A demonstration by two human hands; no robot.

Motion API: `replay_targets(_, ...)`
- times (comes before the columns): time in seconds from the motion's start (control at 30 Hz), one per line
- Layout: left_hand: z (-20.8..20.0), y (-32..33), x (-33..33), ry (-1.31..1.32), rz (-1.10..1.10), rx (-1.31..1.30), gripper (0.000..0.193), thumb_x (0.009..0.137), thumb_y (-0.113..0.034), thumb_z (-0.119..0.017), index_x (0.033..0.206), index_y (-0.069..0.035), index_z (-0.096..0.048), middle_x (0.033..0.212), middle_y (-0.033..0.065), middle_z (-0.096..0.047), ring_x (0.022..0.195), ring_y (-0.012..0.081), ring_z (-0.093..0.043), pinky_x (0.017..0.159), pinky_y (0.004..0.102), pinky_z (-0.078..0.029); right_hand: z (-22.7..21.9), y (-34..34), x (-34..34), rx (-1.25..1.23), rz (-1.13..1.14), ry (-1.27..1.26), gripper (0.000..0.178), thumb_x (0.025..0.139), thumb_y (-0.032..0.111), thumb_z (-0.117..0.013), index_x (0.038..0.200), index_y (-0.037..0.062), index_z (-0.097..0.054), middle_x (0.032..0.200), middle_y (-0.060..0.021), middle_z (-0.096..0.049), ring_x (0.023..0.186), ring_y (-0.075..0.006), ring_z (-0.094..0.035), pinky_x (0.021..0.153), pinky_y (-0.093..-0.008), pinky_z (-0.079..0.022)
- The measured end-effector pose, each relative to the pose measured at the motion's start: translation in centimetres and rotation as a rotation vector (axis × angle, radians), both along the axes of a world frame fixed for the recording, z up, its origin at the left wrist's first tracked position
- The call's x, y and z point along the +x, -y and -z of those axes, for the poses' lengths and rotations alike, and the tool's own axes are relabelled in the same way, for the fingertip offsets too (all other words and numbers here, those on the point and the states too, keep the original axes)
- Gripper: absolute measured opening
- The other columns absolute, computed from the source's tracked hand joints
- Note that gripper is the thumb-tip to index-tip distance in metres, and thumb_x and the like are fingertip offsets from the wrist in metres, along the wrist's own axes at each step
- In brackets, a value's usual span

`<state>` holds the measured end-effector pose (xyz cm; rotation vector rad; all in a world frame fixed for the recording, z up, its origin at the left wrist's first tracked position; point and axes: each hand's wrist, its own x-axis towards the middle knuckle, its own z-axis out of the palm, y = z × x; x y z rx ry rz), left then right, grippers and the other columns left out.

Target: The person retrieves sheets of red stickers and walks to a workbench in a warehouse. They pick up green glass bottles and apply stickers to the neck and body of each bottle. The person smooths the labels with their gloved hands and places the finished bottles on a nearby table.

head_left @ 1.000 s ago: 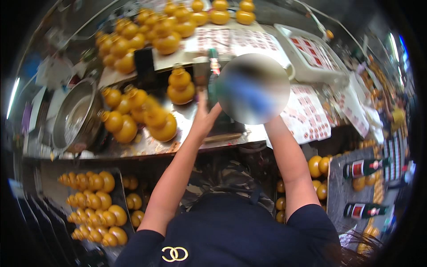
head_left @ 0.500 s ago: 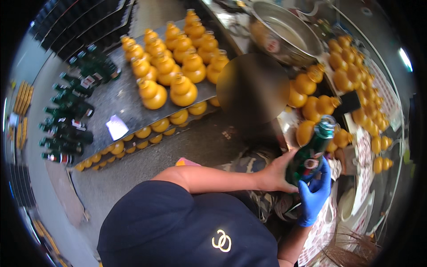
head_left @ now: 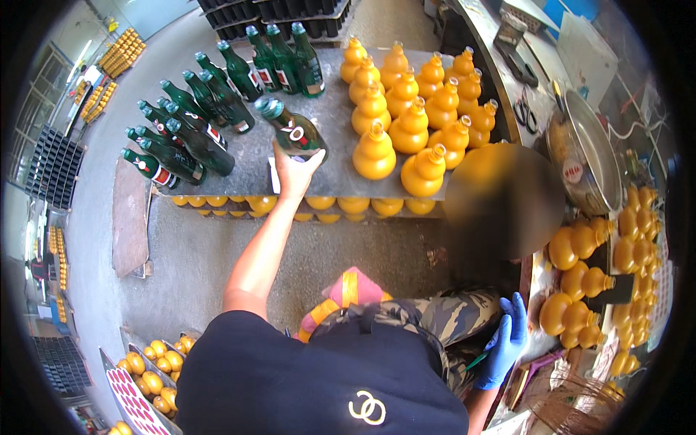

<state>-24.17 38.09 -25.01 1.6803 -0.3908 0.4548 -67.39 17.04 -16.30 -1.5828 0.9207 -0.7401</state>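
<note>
My left hand [head_left: 296, 172] is wrapped round the lower part of a green glass bottle [head_left: 296, 133] with a round emblem on it. It holds the bottle over the grey tabletop [head_left: 257, 152], leaning; whether its base touches cannot be told. Several similar green bottles [head_left: 206, 105] stand at the left of that table. Yellow gourd-shaped bottles [head_left: 411, 129] fill its right side in rows. At the lower right, my right hand [head_left: 505, 346], in a blue glove, has its fingers pointing up. A thin green stick-like tool [head_left: 477, 360] pokes out from beside its thumb.
A side bench at the right carries more gourd bottles [head_left: 578, 243], a metal basin [head_left: 591, 156] and black scissors [head_left: 525, 114]. A pink and yellow cushion [head_left: 351, 287] is by my legs. Boxed gourds [head_left: 156, 373] stand lower left. A blurred disc hides the table's right corner.
My left hand has carried the green bottle from my lap at the right to the table at the left. My gloved right hand has come off the bottle. The view has turned left.
</note>
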Motion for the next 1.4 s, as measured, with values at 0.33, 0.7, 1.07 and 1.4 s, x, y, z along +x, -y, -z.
replay_targets(0.33,6.6,0.9,6.0,-0.130,-0.051,0.201,0.080,0.055,-0.012,-0.082,0.122,-0.003,-0.038,0.113,0.0170,-0.051,0.108,0.0305,-0.051,0.092,0.0397,-0.041,0.4,0.4,4.2,0.008,-0.105,-0.095,0.043,0.086,0.003,-0.051,0.129,-0.0002,-0.047,0.123,-0.0135,-0.056,0.109,-0.0207,-0.056,0.096,-0.0318,-0.040)
replay_targets(0.7,-10.8,-3.5,16.5,0.341,-0.102,0.475,0.033,0.075,0.001,-0.058,0.106,-0.007,-0.063,0.106,0.0107,-0.057,0.091,0.0199,-0.057,0.080,0.0309,-0.047,-0.2,-0.2,2.6,0.008,0.117,-0.207,0.035,0.091,0.008,-0.049,0.125,-0.0040,-0.050,0.110,-0.0106,-0.061,0.098,-0.0145,-0.058,0.091,-0.0261,-0.041)
replay_targets(1.07,-12.7,7.8,33.2,0.101,-0.056,1.089,0.043,0.072,-0.036,-0.076,0.087,0.002,-0.062,0.087,0.0193,-0.066,0.083,0.0290,-0.064,0.075,0.0363,-0.049,0.7,-1.7,-1.2,0.036,0.326,-0.258,0.034,0.091,0.010,-0.052,0.122,-0.0032,-0.054,0.109,-0.0096,-0.062,0.091,-0.0114,-0.058,0.080,-0.0210,-0.042)
replay_targets(1.4,-18.9,5.4,27.5,0.055,0.438,0.904,0.027,0.079,0.003,-0.063,0.105,-0.005,-0.064,0.089,0.0047,-0.066,0.080,0.0121,-0.061,0.073,0.0291,-0.050,2.7,-1.9,-1.4,0.031,0.276,-0.174,0.032,0.090,0.002,-0.053,0.121,-0.0021,-0.055,0.103,-0.0095,-0.064,0.092,-0.0141,-0.060,0.087,-0.0248,-0.045)
